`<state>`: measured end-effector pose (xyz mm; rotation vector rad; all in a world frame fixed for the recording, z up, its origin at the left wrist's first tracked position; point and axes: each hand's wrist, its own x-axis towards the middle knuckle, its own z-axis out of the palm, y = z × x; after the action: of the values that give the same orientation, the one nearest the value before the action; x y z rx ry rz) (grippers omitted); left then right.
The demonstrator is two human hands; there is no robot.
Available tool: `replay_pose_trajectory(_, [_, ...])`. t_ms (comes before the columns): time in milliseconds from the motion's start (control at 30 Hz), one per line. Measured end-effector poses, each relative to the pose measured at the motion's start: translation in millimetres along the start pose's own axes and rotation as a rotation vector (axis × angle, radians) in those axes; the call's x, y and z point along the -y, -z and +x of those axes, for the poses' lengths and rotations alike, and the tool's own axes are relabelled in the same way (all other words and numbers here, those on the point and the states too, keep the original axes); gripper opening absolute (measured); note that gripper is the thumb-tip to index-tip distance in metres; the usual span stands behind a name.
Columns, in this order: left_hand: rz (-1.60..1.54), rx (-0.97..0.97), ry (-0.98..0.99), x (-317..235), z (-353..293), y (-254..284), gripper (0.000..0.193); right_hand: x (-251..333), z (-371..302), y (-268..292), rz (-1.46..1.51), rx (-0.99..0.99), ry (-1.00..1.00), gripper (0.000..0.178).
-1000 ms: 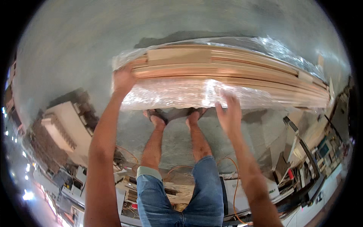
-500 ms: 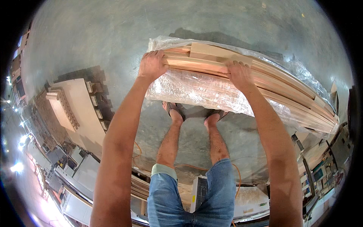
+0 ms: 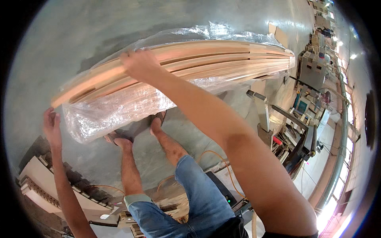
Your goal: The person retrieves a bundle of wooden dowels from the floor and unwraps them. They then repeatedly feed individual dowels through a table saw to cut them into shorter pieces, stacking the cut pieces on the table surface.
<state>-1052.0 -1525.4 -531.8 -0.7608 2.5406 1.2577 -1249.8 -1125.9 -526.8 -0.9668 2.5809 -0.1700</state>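
Observation:
A long bundle of pale wooden strips (image 3: 222, 65) lies on the floor in front of me, in opened clear plastic wrap (image 3: 115, 119). On its near left part, my right hand (image 3: 141, 65) is closed over the top wooden strip (image 3: 89, 83), which is slightly blurred. That strip's left end sticks out past the wrap. Just below this end is my left hand (image 3: 52, 126), its fingers bent and the thumb apart, with the fingertips at or very near the wood. Whether they touch it I cannot tell.
A pale board with a stack of notched wood pieces (image 3: 41, 194) lies at the lower left. An orange cord (image 3: 216, 152) runs across the floor behind my feet. To the right stand a dark metal frame (image 3: 291, 115) and scattered offcuts (image 3: 285, 148).
The view has turned toward the right. My left hand has come off the strip's top to its left end. The strip's end now reaches out beyond the wrap.

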Motion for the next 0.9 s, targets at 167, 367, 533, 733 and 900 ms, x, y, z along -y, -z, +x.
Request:
replay_pose_trajectory(167, [-0.804,-0.108,0.419,-101,-67,3,0.047,52,-79,18,0.215,0.094,-0.126,0.035])
replay_pose_trajectory(367, [0.427,0.041,0.144,-129,-175,13,0.037,97,-167,78,0.314,0.314,-0.141,0.038])
replay_pose_trajectory(533, [0.351,-0.17,0.019,-159,-270,80,0.039,71,-231,133,0.354,0.426,-0.053,0.034])
replay_pose_trajectory(733, [0.517,-0.368,0.483,-124,-370,218,0.038,-48,-340,192,0.08,0.392,-0.304,0.026])
replay_pose_trajectory(900, [0.662,-0.196,0.592,-26,-441,267,0.049,18,-385,226,-0.002,0.549,-0.287,0.03])
